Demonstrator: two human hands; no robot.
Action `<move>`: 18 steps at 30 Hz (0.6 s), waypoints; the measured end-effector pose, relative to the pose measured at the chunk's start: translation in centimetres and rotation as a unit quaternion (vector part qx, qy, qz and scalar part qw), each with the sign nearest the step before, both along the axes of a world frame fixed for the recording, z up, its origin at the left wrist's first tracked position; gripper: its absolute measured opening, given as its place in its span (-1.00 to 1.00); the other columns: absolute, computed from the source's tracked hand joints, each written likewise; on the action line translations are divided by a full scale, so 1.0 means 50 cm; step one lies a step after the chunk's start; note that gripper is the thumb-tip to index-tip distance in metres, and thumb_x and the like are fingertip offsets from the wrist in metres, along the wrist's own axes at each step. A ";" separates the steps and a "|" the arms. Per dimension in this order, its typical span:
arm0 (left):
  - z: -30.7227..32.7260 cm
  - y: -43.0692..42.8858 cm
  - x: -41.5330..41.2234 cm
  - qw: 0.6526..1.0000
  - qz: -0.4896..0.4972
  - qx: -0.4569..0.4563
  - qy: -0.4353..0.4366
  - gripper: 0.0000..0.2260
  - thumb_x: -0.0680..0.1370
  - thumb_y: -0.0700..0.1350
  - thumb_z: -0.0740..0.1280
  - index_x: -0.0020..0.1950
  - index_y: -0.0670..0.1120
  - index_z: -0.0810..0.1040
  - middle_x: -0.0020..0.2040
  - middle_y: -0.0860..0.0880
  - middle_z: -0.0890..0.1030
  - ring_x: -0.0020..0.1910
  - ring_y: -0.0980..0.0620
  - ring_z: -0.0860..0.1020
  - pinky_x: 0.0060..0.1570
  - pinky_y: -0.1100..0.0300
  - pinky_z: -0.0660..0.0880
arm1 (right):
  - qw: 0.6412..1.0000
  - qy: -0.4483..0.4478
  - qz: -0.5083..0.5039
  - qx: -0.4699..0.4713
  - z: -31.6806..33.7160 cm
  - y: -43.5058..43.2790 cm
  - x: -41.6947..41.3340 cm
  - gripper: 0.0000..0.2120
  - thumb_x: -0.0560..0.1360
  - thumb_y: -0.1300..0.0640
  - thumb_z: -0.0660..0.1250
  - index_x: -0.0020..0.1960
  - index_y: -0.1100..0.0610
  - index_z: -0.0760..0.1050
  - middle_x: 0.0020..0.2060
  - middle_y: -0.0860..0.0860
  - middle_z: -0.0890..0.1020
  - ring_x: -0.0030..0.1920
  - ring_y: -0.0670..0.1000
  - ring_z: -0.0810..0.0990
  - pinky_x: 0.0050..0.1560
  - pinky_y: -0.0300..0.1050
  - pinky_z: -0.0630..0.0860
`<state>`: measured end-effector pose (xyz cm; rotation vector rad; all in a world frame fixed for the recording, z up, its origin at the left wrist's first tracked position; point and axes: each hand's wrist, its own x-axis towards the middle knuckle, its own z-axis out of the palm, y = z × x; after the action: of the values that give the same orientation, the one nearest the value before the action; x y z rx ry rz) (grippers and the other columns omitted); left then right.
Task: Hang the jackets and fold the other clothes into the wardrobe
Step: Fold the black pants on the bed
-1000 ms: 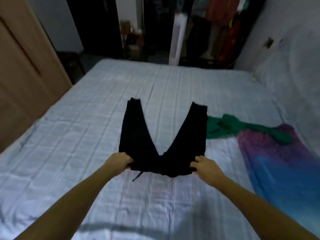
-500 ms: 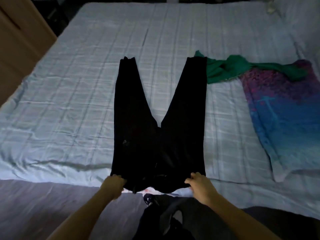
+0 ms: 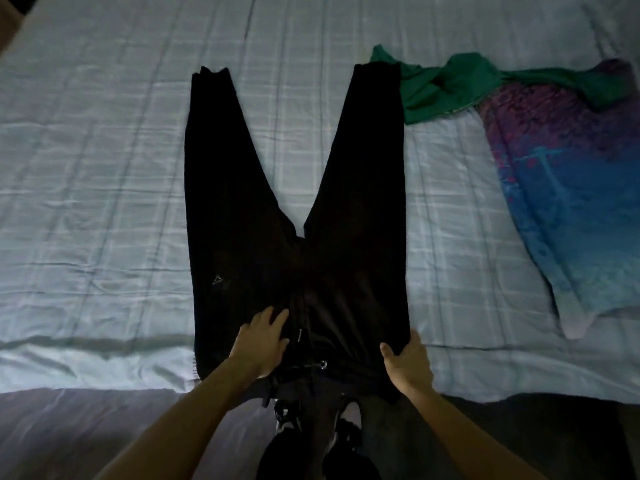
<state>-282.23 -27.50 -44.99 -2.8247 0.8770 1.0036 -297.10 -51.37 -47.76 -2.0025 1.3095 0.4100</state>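
Black trousers (image 3: 242, 254): now flat on bed (image 3: 104, 202); left hand (image 3: 263, 341) released, fingers straight, pressing (right hand (image 3: 407, 365) still pinches waistband corner); seemingly ready to fold.

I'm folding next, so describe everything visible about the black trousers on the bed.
The black trousers lie flat on the pale checked bed sheet, legs spread in a V pointing away, waist at the near edge. Soft dark fabric, small triangle logo on one thigh, drawstring at the waist. The left hand presses flat near the waist; the right hand grips the waist corner. One cuff touches the green garment.
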 end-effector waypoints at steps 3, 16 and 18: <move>-0.052 -0.009 -0.010 0.995 -0.055 0.064 0.055 -0.38 0.61 0.11 0.10 0.55 0.03 -0.17 0.55 -0.17 -0.17 0.52 -0.17 -0.09 0.42 -0.11 0.12 | 0.997 0.053 -0.060 0.019 -0.027 -0.001 0.015 -0.37 0.44 -0.12 0.38 0.38 0.17 0.31 0.20 0.17 0.53 0.21 0.22 0.49 0.19 0.13 0.45; -0.060 0.271 0.026 0.979 0.152 -0.094 -0.102 -0.38 0.54 0.08 0.28 0.48 -0.17 0.16 0.36 -0.28 0.39 0.33 -0.29 0.38 0.18 -0.20 0.40 | 0.935 -0.185 0.299 0.045 0.184 0.436 0.257 -0.50 0.57 0.13 0.21 0.49 0.06 0.22 0.22 0.07 0.54 0.21 0.06 0.52 0.21 -0.08 0.46; -0.036 0.327 0.035 0.943 0.295 -0.099 -0.120 -0.33 0.50 -0.08 0.38 0.49 -0.23 0.13 0.32 -0.34 0.37 0.27 -0.35 0.37 0.15 -0.25 0.37 | 0.885 -0.114 0.451 0.033 0.175 0.480 0.262 -0.51 0.58 0.00 0.17 0.48 0.04 0.20 0.19 0.11 0.55 0.17 0.14 0.54 0.11 0.00 0.50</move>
<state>-280.48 -11.16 -46.76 -3.3753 0.0977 0.5850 -283.97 -27.36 -39.01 -2.4110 0.1412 0.5940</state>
